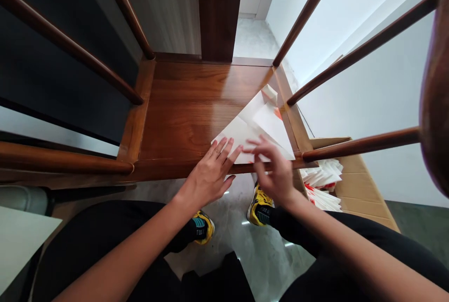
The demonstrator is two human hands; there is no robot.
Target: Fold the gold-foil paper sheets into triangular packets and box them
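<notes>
A white folded sheet of paper point(250, 119) lies on the brown wooden seat point(182, 115) of a chair, near its front right corner. Its outline is roughly a triangle, with a small curled flap at the top and a bit of orange-red print at the right. My left hand point(213, 171) rests flat on the paper's lower left part, fingers stretched out. Over the lower middle of the paper is my right hand point(271, 166), blurred by motion, its fingers partly curled. Whether its fingertips touch the paper or hold an edge, I cannot make out.
An open cardboard box point(365, 190) with several white and red folded papers point(324, 178) stands on the floor at the right. Wooden spindles point(365, 144) rise along both sides of the seat. A pale sheet point(24, 241) lies at the lower left.
</notes>
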